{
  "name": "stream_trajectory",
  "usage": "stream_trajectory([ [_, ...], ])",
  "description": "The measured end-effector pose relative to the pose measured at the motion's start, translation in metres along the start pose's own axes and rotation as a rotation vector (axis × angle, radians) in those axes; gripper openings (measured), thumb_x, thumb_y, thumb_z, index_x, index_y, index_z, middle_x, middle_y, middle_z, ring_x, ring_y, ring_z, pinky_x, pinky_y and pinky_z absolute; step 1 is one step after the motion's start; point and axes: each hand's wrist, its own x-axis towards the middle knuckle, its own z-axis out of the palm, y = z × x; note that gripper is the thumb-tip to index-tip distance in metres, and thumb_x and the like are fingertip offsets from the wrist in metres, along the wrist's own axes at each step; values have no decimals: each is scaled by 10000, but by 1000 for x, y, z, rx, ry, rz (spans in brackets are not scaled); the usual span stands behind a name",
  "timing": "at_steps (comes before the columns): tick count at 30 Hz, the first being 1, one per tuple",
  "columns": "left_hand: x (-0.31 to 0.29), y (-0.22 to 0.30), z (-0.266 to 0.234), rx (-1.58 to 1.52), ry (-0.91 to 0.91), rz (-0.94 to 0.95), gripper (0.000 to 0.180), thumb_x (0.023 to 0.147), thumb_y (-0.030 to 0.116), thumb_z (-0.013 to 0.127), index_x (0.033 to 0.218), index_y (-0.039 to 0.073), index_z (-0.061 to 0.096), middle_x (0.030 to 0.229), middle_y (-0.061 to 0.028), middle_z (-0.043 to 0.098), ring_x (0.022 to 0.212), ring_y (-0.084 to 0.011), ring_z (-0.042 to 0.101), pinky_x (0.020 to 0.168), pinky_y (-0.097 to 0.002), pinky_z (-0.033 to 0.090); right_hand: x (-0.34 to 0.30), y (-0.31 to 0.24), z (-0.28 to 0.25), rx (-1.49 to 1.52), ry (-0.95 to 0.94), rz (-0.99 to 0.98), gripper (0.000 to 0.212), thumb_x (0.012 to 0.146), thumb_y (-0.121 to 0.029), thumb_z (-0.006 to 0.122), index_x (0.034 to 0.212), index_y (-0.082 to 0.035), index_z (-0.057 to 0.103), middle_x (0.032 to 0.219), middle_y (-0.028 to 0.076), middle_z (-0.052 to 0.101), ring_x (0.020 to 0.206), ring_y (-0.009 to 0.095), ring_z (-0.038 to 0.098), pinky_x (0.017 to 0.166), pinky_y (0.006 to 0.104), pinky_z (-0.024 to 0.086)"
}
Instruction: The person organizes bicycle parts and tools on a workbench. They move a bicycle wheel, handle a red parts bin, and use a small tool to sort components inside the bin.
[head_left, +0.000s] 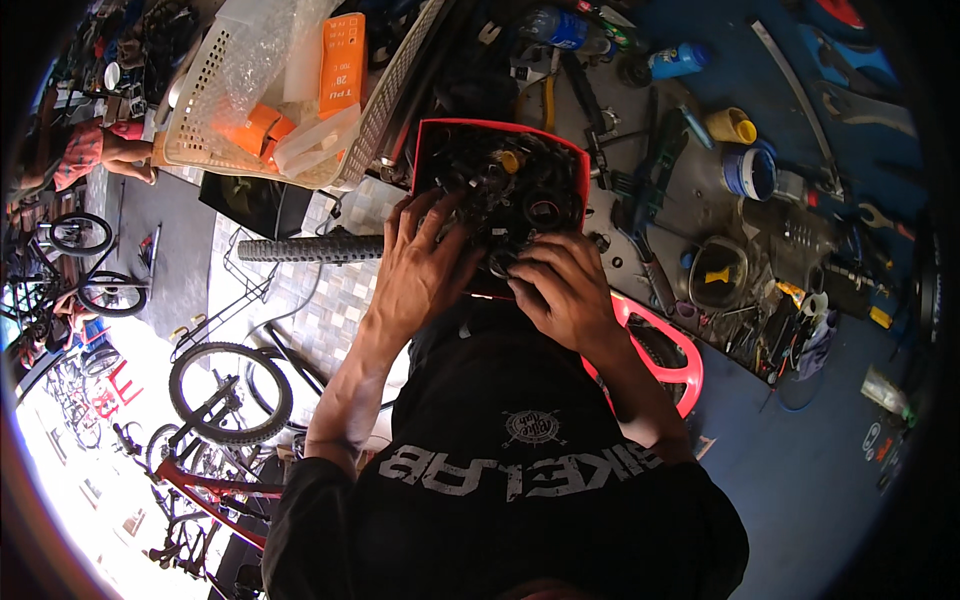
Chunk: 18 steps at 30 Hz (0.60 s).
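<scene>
The open red-edged box (586,190) is placed directly in front of the torso, what supports it being hidden. Small parts (470,165) could be spilled over its near wall, it is judged, if the heap were raked too hard towards the body — the box seems well filled. A wanted piece could also be lost, since nearly everything is dark and tangled, and skin could be nicked by unseen edges. Red is shown along the walls; inside, a black, greasy-looking jumble is broken by a yellowish piece (511,161) and a dark ring (543,210). The left hand (425,245) is laid over the left side, fingers bent and slightly parted; the right hand (560,280) is curled narrowly near the close right corner — whether anything is gripped by either cannot be told. Beyond, a cluttered desk (630,110) is seen rightward, a pale basket (385,95) and a knobbly tyre (310,248) leftward.
</scene>
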Motion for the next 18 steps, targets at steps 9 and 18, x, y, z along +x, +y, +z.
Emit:
stream_trajectory([
  [9,-15,1,-3,-132,76,22,343,872,114,861,1199,87,763,1447,-135,686,1398,-405,582,1190,-550,426,-7,19,-17,39,64,128,318,905,-232,881,1199,-139,801,1162,52,706,1110,293,673,971,432,547],
  [18,-13,-16,-9,-153,220,-79,373,913,59,822,1274,63,730,1451,-179,656,1343,-392,622,1124,-495,489,-78,115,-124,-340,469,619,218,1001,-108,765,1219,-102,773,1131,151,766,995,357,757,879,444,600],
])
